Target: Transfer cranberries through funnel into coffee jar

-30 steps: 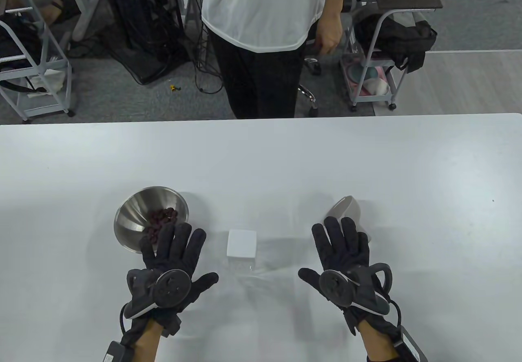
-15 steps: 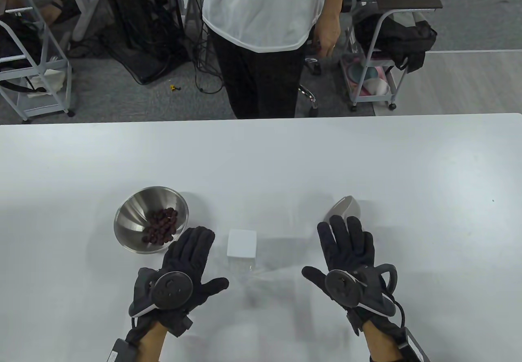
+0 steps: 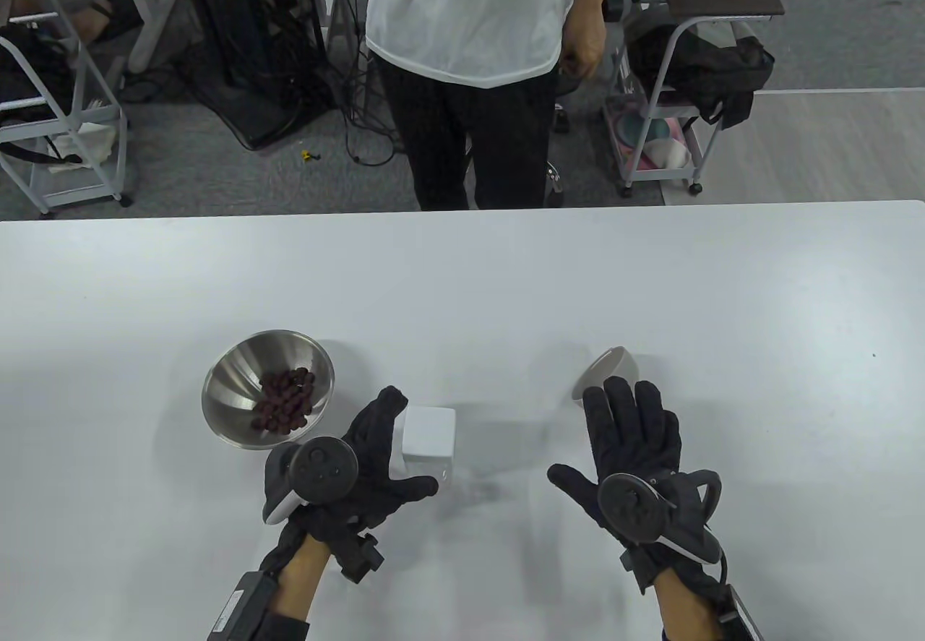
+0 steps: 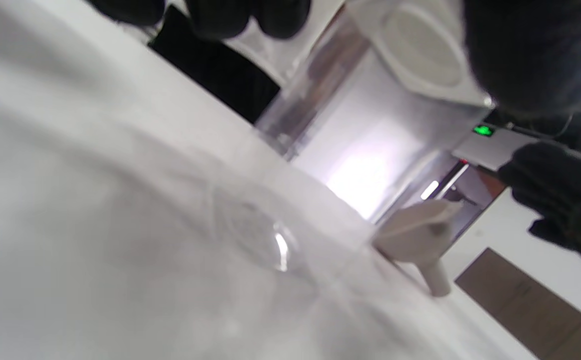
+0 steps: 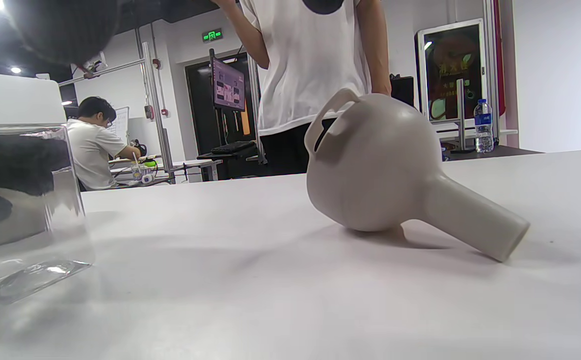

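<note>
My right hand (image 3: 636, 446) hovers spread and holding nothing, the funnel (image 3: 609, 373) on its side just past its fingertips, spout toward the wrist, while my left hand (image 3: 368, 453) closes around the coffee jar (image 3: 430, 439).

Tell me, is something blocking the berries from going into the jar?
Yes. A white lid covers the jar, and the funnel lies on its side on the table, not in the jar. The berries sit in the bowl.
</note>
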`<state>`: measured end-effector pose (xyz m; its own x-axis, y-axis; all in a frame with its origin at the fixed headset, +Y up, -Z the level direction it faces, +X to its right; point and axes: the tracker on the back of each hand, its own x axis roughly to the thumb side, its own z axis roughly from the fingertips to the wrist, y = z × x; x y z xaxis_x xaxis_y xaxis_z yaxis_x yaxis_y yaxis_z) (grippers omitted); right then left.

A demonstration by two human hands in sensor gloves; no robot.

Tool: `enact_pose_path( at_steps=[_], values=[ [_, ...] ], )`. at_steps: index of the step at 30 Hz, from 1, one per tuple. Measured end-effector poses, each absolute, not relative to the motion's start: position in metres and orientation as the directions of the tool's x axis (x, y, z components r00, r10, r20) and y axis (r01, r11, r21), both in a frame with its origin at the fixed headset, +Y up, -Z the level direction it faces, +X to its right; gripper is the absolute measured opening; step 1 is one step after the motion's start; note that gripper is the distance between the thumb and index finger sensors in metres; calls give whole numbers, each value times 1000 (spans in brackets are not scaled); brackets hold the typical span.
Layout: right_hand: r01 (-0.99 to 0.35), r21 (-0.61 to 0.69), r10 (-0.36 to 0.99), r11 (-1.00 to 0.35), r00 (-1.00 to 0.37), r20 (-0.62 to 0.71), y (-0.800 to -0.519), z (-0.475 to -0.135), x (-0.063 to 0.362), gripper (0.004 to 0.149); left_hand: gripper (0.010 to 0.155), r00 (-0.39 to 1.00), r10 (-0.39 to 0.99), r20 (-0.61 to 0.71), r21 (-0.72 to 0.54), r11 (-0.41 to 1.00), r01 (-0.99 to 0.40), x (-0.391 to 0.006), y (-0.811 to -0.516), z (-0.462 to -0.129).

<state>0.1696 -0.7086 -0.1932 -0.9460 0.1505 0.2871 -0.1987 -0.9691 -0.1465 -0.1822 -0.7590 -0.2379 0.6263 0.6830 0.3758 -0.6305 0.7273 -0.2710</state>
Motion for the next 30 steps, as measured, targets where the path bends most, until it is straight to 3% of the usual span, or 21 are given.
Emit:
enact_pose_path(
  at_steps=[11, 19, 25, 30],
  values=[
    [-199, -121, 159, -972, -947, 280, -709, -195, 169, 99, 116, 612, 711, 347, -346, 704, -621, -170, -770, -252],
    [-195, -110, 157, -975, -946, 282, -710, -197, 168, 99, 101, 597, 716, 362, -319, 697, -642, -167, -769, -253],
    [-241, -97, 201, -966, -930, 309, -711, -197, 164, 99, 99, 610, 676, 414, -237, 727, -644, -167, -757, -244],
    [-377, -86, 318, -922, -867, 384, -711, -188, 148, 99, 97, 720, 474, 507, -47, 849, -526, -157, -736, -224]
  ],
)
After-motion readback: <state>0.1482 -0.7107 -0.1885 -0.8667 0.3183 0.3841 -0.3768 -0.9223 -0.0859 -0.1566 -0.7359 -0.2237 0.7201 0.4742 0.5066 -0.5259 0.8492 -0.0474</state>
